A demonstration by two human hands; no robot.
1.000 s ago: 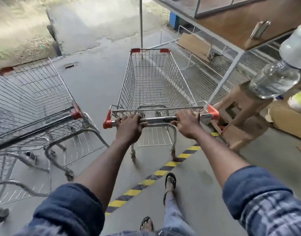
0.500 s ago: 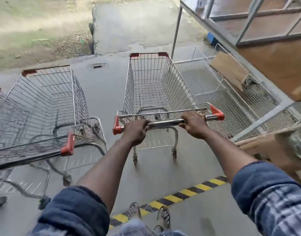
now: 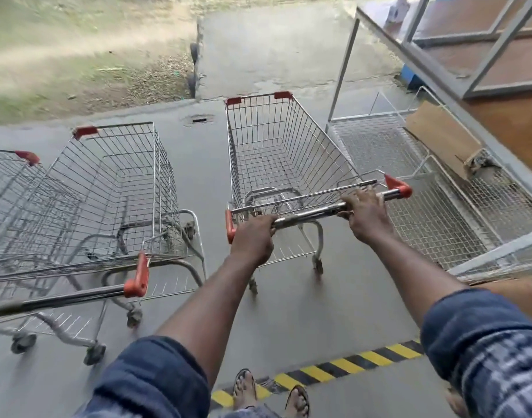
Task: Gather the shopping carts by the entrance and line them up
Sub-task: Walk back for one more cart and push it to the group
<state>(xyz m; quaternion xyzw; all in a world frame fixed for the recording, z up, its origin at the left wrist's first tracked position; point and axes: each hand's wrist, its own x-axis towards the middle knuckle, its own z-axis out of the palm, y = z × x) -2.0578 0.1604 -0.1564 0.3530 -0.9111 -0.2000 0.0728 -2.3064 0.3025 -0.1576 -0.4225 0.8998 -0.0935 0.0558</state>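
Both your left hand [image 3: 252,241] and right hand [image 3: 365,214] clench the silver wire shopping cart's [image 3: 284,158] chrome handle; the parked wire cart row [image 3: 108,188] lies lower left, long axes parallel.

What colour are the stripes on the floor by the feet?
Yellow and black, slanted stripes on the floor tape, seen in the head view.

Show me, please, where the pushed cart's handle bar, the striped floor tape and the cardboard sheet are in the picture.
handle bar [image 3: 310,213]: head view, on the bare chrome stretch between the two hands.
striped floor tape [image 3: 346,365]: head view, on a yellow band of the strip.
cardboard sheet [image 3: 442,140]: head view, on its flat brown face.
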